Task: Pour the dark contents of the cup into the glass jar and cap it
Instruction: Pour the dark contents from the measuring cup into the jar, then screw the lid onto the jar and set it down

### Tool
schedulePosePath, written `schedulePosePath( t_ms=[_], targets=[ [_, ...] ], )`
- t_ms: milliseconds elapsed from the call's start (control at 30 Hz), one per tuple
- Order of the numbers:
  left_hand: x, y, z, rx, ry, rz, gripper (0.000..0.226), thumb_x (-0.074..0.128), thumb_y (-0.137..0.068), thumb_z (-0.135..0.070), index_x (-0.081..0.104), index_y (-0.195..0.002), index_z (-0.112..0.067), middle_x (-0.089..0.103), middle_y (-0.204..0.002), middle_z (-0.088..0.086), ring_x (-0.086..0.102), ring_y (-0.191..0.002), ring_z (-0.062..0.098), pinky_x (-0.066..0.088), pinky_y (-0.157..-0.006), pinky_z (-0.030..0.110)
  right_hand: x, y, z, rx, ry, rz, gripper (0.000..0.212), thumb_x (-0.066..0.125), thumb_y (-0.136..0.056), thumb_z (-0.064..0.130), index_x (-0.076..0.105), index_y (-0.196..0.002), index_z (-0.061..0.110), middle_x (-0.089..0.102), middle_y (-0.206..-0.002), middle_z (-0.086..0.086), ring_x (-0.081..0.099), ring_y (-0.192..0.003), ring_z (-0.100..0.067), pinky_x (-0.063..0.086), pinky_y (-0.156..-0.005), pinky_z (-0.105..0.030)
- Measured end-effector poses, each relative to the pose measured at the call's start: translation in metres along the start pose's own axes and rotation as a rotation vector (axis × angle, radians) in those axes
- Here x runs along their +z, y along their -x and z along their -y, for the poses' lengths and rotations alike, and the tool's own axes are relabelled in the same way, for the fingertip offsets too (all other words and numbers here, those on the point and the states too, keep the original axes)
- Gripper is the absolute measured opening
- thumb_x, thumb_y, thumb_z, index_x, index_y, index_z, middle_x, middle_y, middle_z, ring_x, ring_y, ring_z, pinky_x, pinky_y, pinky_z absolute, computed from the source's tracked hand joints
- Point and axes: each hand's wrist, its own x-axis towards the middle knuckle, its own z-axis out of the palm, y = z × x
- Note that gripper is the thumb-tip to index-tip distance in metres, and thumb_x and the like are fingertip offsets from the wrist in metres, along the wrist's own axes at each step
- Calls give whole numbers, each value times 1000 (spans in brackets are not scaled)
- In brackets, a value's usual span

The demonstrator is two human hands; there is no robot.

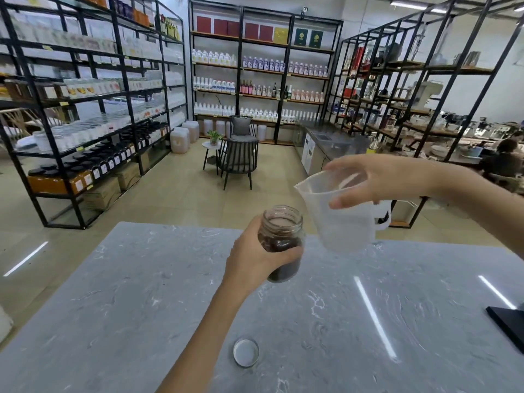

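Note:
My left hand (255, 256) grips a glass jar (283, 236) holding dark contents, lifted above the grey marble table (141, 307). The jar's threaded mouth is uncovered. My right hand (377, 180) holds a clear plastic measuring cup (343, 222) by its rim, just right of and slightly above the jar, roughly upright with its spout toward the jar. The cup looks see-through with nothing dark in it. The jar's lid (246, 352) lies upside down on the table near me, apart from both hands.
A black flat object (507, 324) lies at the table's right edge. Beyond the table stand metal shelves (85, 123) of bottles and jars, a dark chair (239, 157) and a small round side table (212, 147). A person (504, 160) sits at far right.

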Motion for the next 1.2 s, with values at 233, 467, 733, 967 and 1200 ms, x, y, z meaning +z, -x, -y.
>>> schedulePosePath(
  t_ms=[233, 467, 733, 967, 1200],
  targets=[
    [7, 23, 38, -12, 141, -7, 80, 90, -55, -51, 63, -129, -36, 74, -119, -16, 69, -114, 9, 56, -101, 45, 99, 26, -65, 46, -678, -302, 103, 78, -48, 78, 54, -137, 32, 67, -123, 18, 63, -112, -2, 49, -89, -26],
    [3, 59, 90, -52, 132, 56, 73, 94, -63, -31, 61, -128, -41, 71, -121, -23, 68, -112, -1, 52, -88, 12, 201, 59, -88, 69, -798, -433, 90, 84, -58, 62, 45, -137, 44, 55, -128, 12, 58, -119, -3, 49, -82, -30],
    [39, 150, 184, -284, 52, 111, 78, 93, -55, -46, 58, -124, -50, 69, -118, -32, 66, -112, -5, 47, -88, 6, 361, 103, -99, 174, -577, -145, 96, 78, -72, 57, 22, -150, 43, 35, -144, 23, 39, -130, 5, 39, -98, -14],
    [45, 164, 229, -319, -157, 251, 82, 90, -62, -52, 47, -130, -66, 58, -139, -21, 54, -132, 4, 46, -112, 40, 414, 116, -117, 216, -461, 124, 102, 79, -81, 33, 8, -154, 40, 19, -152, 16, 39, -132, -10, 36, -98, -14],
    [44, 160, 257, -325, -178, 396, 88, 94, -65, -45, 45, -137, -56, 57, -143, -24, 52, -135, -2, 43, -117, 40, 416, 109, -123, 171, -432, 231, 106, 78, -83, 37, 2, -156, 38, 17, -161, 10, 31, -142, -14, 35, -114, -33]
  ],
)
